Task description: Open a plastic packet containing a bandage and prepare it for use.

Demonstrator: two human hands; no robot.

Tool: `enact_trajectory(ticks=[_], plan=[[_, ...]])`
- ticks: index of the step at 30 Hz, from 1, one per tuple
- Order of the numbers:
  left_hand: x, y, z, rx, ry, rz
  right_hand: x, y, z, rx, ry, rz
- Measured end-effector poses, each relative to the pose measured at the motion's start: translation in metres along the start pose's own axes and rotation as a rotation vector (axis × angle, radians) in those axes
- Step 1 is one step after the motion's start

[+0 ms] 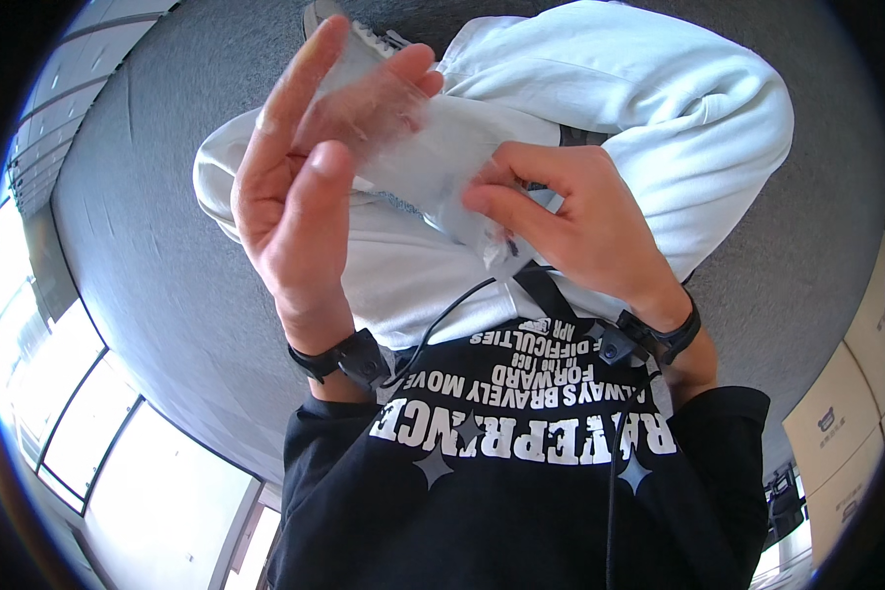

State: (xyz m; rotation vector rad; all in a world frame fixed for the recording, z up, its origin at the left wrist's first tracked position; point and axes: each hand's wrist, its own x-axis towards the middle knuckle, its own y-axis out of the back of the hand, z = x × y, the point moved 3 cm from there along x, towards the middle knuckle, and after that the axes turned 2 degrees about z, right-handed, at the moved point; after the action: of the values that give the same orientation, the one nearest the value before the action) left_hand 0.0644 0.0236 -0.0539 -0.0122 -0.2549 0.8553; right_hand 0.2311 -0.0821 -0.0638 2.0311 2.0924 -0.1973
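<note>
A translucent plastic bag (431, 158) stretches between my hands above my lap. My right hand (582, 206) pinches it between thumb and forefinger at the lower right. Small white and dark contents (503, 251) show through the bag's bottom corner, too blurred to name. My left hand (295, 192) is raised with the palm turned inward and fingers apart. The plastic lies across its middle and lower fingers; whether they are inside the bag or behind it is unclear. The left thumb stands free, apart from the fingertips.
I sit cross-legged in white trousers (678, 96) on grey carpet (155, 221). A black cable (446, 310) runs between wrist-mounted devices (365, 361). Cardboard boxes (833, 428) stand at the right. Glass panels (66, 413) line the left side.
</note>
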Motion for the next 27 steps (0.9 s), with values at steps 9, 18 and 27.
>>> enact_trajectory(ticks=[9,18,27], plan=[[-0.012,0.006,-0.008,-0.054,0.081,0.172,-0.003,-0.006,0.011,0.065,-0.026,-0.097],[-0.017,0.003,-0.011,0.04,0.098,0.184,-0.007,-0.007,0.015,0.107,-0.141,-0.268],[-0.021,0.011,-0.005,-0.015,0.094,0.24,-0.009,-0.012,0.021,0.118,0.052,-0.208]])
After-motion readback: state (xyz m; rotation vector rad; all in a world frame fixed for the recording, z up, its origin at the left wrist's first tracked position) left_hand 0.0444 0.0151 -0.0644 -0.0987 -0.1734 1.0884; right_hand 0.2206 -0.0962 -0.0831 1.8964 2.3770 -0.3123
